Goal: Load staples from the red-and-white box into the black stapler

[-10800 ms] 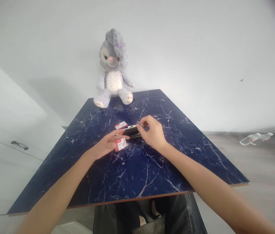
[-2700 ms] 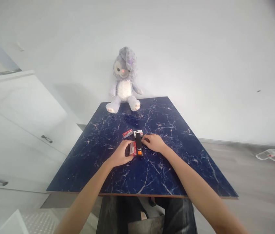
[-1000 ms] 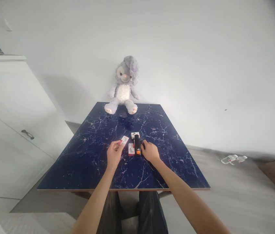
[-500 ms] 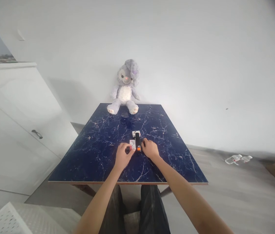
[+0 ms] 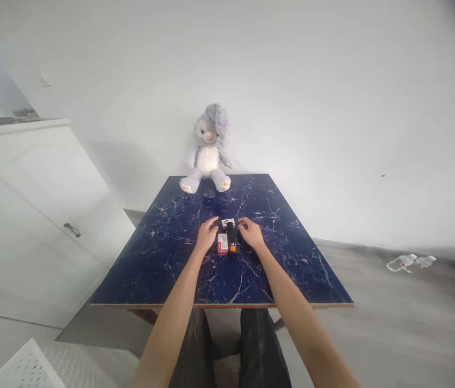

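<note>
A long black object with an orange near end, stapler-like in shape (image 5: 231, 240), lies on the table between my hands. Against its left side rests a small red and white box (image 5: 222, 245). Another small white box (image 5: 228, 222) sits at its far end, partly covered by it. My left hand (image 5: 208, 235) is open, thumb and fingers apart, just left of the boxes and holding nothing. On the other side, my right hand (image 5: 250, 233) is open with curved fingers, close to the white box and the black object's far end.
The dark blue marbled table (image 5: 146, 269) has a grey plush toy (image 5: 208, 156) sitting at its far edge against the wall. A white cabinet (image 5: 41, 205) stands on the left. Clear plastic bottles (image 5: 403, 262) lie on the floor at right. A white perforated item (image 5: 29, 369) is at lower left.
My left hand has let go of the red and white box and moved away, up beside the far white box. My right hand has shifted slightly forward. The view has tilted a little.
</note>
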Action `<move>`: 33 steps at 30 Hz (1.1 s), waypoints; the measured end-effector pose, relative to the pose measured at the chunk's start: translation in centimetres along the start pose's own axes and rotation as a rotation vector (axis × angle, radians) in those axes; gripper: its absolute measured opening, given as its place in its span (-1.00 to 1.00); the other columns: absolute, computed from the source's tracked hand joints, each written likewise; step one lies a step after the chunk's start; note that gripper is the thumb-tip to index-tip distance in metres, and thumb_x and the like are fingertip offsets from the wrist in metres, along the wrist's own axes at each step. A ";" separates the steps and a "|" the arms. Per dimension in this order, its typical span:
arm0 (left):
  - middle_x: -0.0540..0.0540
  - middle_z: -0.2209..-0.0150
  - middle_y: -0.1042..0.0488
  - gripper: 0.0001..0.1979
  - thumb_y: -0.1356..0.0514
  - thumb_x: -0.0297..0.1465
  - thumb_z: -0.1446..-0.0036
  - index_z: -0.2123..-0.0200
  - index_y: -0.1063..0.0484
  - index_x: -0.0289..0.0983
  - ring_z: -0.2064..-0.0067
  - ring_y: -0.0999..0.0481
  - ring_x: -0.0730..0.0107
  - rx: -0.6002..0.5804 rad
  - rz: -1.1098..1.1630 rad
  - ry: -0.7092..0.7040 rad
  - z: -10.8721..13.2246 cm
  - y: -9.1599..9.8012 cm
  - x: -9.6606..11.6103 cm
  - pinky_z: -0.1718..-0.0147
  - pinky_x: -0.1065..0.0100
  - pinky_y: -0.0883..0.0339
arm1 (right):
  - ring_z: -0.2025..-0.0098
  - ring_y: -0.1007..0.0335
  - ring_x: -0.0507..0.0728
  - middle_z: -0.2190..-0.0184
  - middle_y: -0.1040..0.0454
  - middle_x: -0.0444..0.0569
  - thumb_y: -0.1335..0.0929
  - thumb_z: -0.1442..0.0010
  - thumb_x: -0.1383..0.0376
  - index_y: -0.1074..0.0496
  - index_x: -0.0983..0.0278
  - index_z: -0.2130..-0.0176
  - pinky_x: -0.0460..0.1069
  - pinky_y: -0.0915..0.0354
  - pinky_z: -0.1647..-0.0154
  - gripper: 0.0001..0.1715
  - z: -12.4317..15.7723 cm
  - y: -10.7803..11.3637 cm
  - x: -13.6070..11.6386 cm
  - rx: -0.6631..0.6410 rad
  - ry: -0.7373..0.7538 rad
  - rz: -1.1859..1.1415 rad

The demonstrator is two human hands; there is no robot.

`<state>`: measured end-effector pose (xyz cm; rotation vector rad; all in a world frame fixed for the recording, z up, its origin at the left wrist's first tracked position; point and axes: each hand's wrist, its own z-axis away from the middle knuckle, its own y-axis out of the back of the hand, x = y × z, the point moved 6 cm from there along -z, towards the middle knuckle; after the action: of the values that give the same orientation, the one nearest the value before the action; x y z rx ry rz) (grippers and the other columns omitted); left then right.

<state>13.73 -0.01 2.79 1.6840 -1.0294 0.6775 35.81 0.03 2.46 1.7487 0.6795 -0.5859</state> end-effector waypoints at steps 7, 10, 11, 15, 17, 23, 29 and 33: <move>-0.11 -0.05 -0.53 -0.67 -0.05 -0.37 -0.33 -0.01 -0.57 -0.15 -0.12 -0.45 0.23 -0.134 -0.101 -0.113 -0.9 -1.7 0.3 -0.20 0.15 -0.22 | 0.28 -0.53 0.11 0.33 -0.61 -0.15 -0.28 -0.17 0.34 -0.54 0.14 0.20 -0.05 -0.34 0.15 -0.74 0.2 -0.1 0.0 -0.034 0.056 -0.055; -0.15 0.05 -0.50 -0.67 -0.06 -0.40 -0.30 -0.01 -0.56 -0.19 -0.04 -0.47 0.23 -0.109 -0.139 -0.106 -0.8 -1.6 -0.1 -0.14 0.17 -0.27 | 0.24 -0.55 0.10 0.29 -0.63 -0.17 -0.28 -0.20 0.33 -0.53 0.13 0.16 -0.05 -0.35 0.11 -0.72 0.3 -0.2 -0.1 -0.057 0.073 -0.074; -0.16 0.08 -0.50 -0.67 -0.06 -0.40 -0.30 0.00 -0.57 -0.20 -0.03 -0.47 0.22 -0.097 -0.149 -0.101 -0.8 -1.5 -0.2 -0.13 0.16 -0.28 | 0.21 -0.55 0.10 0.26 -0.63 -0.18 -0.28 -0.21 0.33 -0.53 0.12 0.13 -0.05 -0.35 0.08 -0.71 0.4 -0.3 -0.3 -0.075 0.090 -0.086; -0.20 -0.06 -0.43 -0.71 -0.08 -0.35 -0.30 0.09 -0.60 -0.19 -0.15 -0.38 0.10 -0.008 -0.190 -0.070 -1.0 -1.0 -0.4 -0.21 0.03 -0.18 | -0.06 -0.45 0.11 0.02 -0.59 -0.11 -0.20 -0.30 0.34 -0.35 0.13 -0.19 0.02 -0.27 -0.16 -0.50 0.8 -1.5 -1.1 -0.126 0.178 -0.154; -0.14 -0.24 -0.33 -0.71 -0.08 -0.35 -0.30 0.07 -0.59 -0.14 -0.27 -0.27 0.06 -0.012 -0.213 -0.068 -1.0 -0.9 -0.1 -0.27 -0.01 -0.09 | -0.18 -0.33 0.13 -0.09 -0.53 -0.04 -0.18 -0.32 0.33 -0.17 0.20 -0.33 0.07 -0.19 -0.25 -0.39 0.9 -1.9 -1.3 -0.107 0.195 -0.152; -0.05 -0.09 -0.53 -0.61 0.04 -0.30 -0.37 0.02 -0.58 -0.10 -0.18 -0.40 0.22 -0.139 -0.189 -0.081 -0.8 -1.1 1.2 -0.22 0.11 -0.17 | -0.15 -0.35 0.16 -0.05 -0.54 -0.01 -0.13 -0.38 0.29 -0.17 0.23 -0.32 0.10 -0.18 -0.24 -0.44 0.8 -2.2 -1.0 -0.127 0.122 -0.142; -0.15 0.12 -0.62 -0.51 0.12 -0.24 -0.40 0.17 -0.62 -0.22 0.03 -0.56 0.20 -0.046 -0.168 -0.026 0.5 0.2 1.3 -0.05 0.20 -0.33 | -0.11 -0.39 0.16 -0.05 -0.51 0.04 -0.15 -0.39 0.24 -0.32 0.25 -0.20 0.06 -0.22 -0.20 -0.54 1.7 -1.2 -1.5 -0.060 0.105 -0.126; -0.19 0.14 -0.64 -0.49 0.11 -0.20 -0.40 0.15 -0.62 -0.23 0.05 -0.59 0.10 -0.003 -0.161 0.024 2.4 1.1 1.1 0.01 0.17 -0.37 | 0.01 -0.46 0.15 -0.08 -0.46 0.12 -0.18 -0.34 0.25 -0.41 0.31 -0.08 0.03 -0.29 -0.13 -0.58 3.7 -0.2 -1.2 0.071 0.015 -0.107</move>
<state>13.18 -2.72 3.40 1.7314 -0.8668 0.5891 34.66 -3.72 2.18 1.7926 0.7750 -0.6781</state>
